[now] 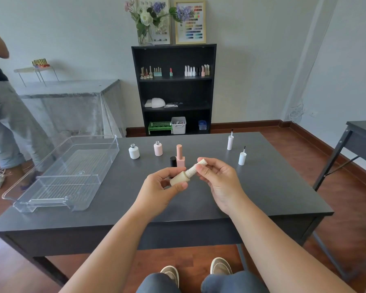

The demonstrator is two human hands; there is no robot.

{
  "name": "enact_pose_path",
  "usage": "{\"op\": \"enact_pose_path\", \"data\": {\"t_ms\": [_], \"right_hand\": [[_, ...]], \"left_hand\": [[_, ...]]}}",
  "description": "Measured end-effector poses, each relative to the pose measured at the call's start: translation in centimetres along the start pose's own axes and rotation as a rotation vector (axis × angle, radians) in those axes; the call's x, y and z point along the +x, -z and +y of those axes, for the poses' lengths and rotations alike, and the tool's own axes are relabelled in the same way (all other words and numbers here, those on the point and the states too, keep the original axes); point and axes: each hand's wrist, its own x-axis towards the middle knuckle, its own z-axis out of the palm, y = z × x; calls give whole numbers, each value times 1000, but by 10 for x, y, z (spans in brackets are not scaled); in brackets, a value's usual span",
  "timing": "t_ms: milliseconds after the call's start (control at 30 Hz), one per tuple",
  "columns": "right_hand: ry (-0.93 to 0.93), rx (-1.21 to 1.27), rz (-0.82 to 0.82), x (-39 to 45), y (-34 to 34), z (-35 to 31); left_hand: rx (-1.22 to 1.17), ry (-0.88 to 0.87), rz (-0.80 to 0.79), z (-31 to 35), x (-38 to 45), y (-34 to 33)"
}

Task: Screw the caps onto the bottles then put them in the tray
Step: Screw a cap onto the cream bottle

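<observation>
I see the left hand point(163, 187) wrapped around a cream bottle point(179, 178), held tilted above the dark surface point(262, 187), thumb across its body. The right hand point(218, 176) pinches the ribbed cream cap point(195, 168) between fingertips and thumb; the cap sits on the bottle's neck, though I cannot tell how far it is threaded. The clear tray point(61, 174) lies on the surface to the left, well apart from both hands. Behind the hands: a white bottle point(134, 151) and a pale pink bottle point(158, 149), both uncapped and upright; a capped pink bottle point(180, 156) with a black cap point(173, 161) just beside it. To the right stand two brush caps, bristles up: a ribbed white cap point(230, 141) and a smooth white cap point(242, 157).
</observation>
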Motion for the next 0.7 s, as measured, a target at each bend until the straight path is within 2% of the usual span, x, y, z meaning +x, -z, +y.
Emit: {"op": "enact_pose_path", "data": {"t_ms": [200, 367, 467, 600, 700], "right_hand": [[44, -46, 50, 4, -14, 4], [85, -76, 100, 3, -19, 5], [84, -102, 54, 4, -21, 6], [43, -132, -35, 6, -19, 8], [26, -199, 33, 11, -7, 9]], "left_hand": [[88, -73, 131, 0, -2, -2], [229, -218, 240, -4, -4, -9], [231, -246, 286, -8, -6, -7], [192, -199, 356, -15, -5, 2], [91, -36, 461, -18, 5, 13]]}}
